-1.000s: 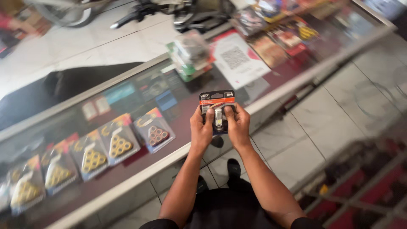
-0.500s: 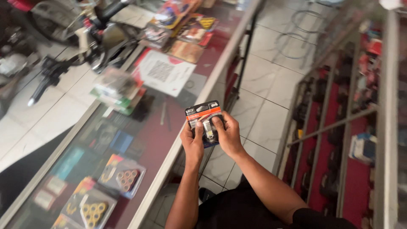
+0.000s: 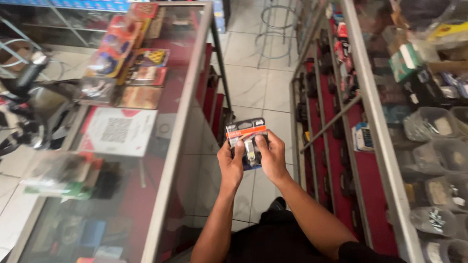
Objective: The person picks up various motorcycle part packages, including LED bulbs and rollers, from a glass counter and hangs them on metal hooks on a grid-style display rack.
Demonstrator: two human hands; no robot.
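Both hands up in front of chest, pinching one blister pack (image 3: 247, 141) btwn them. Left hand (image 3: 230, 164) grips its lower left edge, thumb across the front; right hand (image 3: 273, 158) grips the right side, thumb on the front too. Pack is held over the tiled aisle btwn two counters, upright, tilted a bit. Dark card w/ orange band across top, clear plastic bubble in the middle w/ a small bulb inside, pale glass & metal base. Lower part of pack hidden behind thumbs; print too small to make out. Left: glass display counter (image 3: 181, 122) w/ metal edge, white sheet (image 3: 119, 131) on top, packaged goods blurred. Right: glass showcase (image 3: 370, 126), red-lined shelves, clear plastic tubs; contents hard to tell.
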